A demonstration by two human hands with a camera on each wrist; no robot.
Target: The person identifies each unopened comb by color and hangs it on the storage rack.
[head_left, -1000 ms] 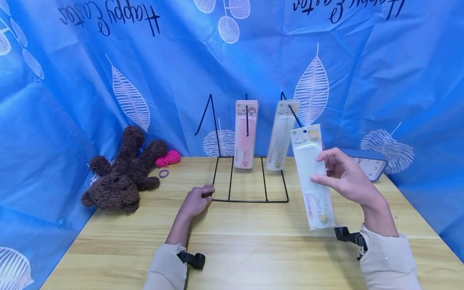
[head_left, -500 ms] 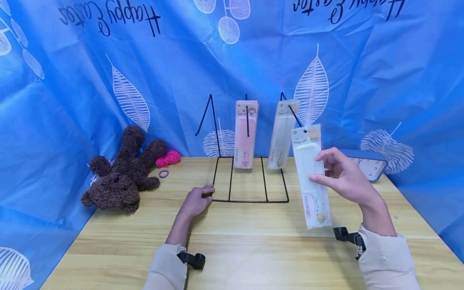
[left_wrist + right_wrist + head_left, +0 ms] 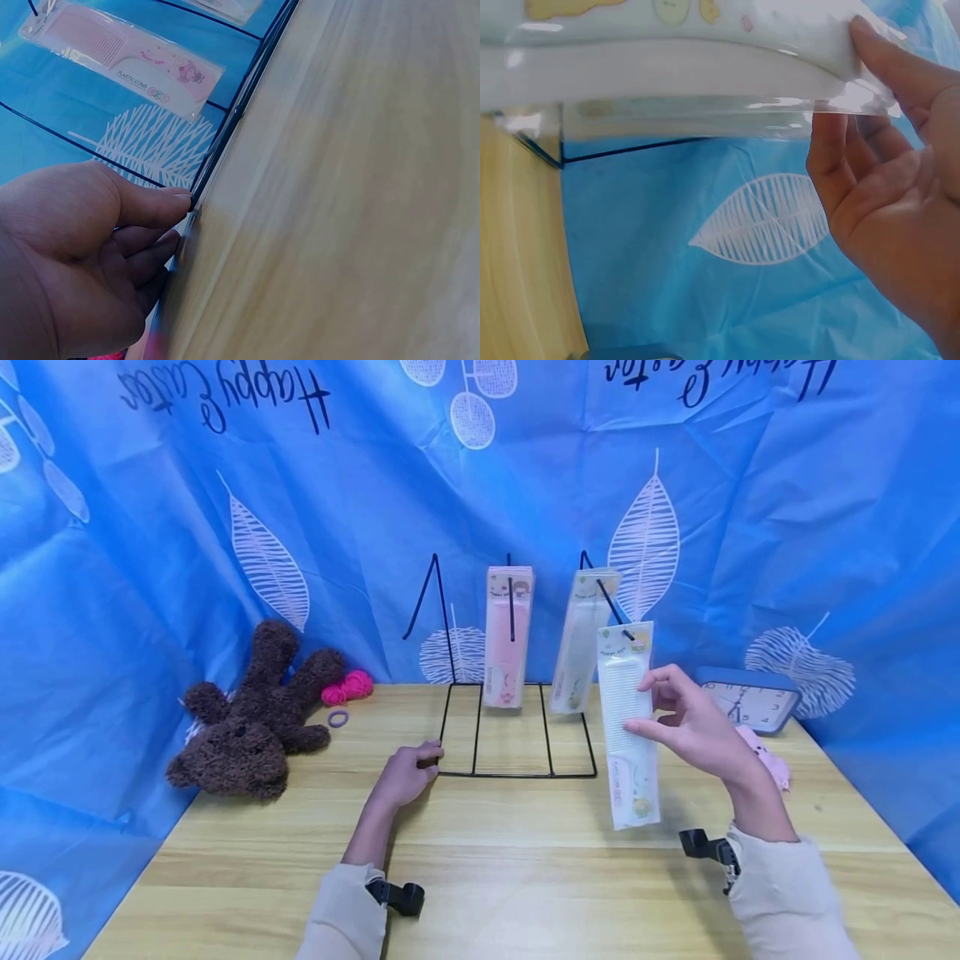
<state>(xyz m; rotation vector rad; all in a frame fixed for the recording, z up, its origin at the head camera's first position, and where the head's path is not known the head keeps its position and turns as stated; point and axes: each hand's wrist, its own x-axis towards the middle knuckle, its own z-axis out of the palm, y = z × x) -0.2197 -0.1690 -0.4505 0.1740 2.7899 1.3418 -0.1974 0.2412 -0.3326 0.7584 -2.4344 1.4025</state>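
Observation:
My right hand [image 3: 693,727] pinches a clear-packaged pale comb [image 3: 630,781] between thumb and fingers by its right edge. The pack hangs upright, its top hole right at the tip of the right-hand hook [image 3: 611,602] of a black wire display rack [image 3: 517,775]. Further back on this hook hang pale green comb packs [image 3: 581,643]. Pink comb packs [image 3: 506,652] hang on the middle hook; the left hook [image 3: 422,597] is bare. My left hand [image 3: 405,774] grips the rack's front left corner, thumb [image 3: 161,206] on the wire in the left wrist view.
A brown teddy bear [image 3: 247,727] lies at the left, beside pink yarn [image 3: 348,687] and a purple ring [image 3: 338,718]. Behind my right hand stand a blue clock [image 3: 750,697] and a pink item [image 3: 772,764]. A blue curtain [image 3: 375,510] backs the wooden table [image 3: 487,852].
My right hand has moved left with the comb pack, bringing its hole onto the hook's tip. More of the clock and a pink item now show behind the wrist. The left hand stays put.

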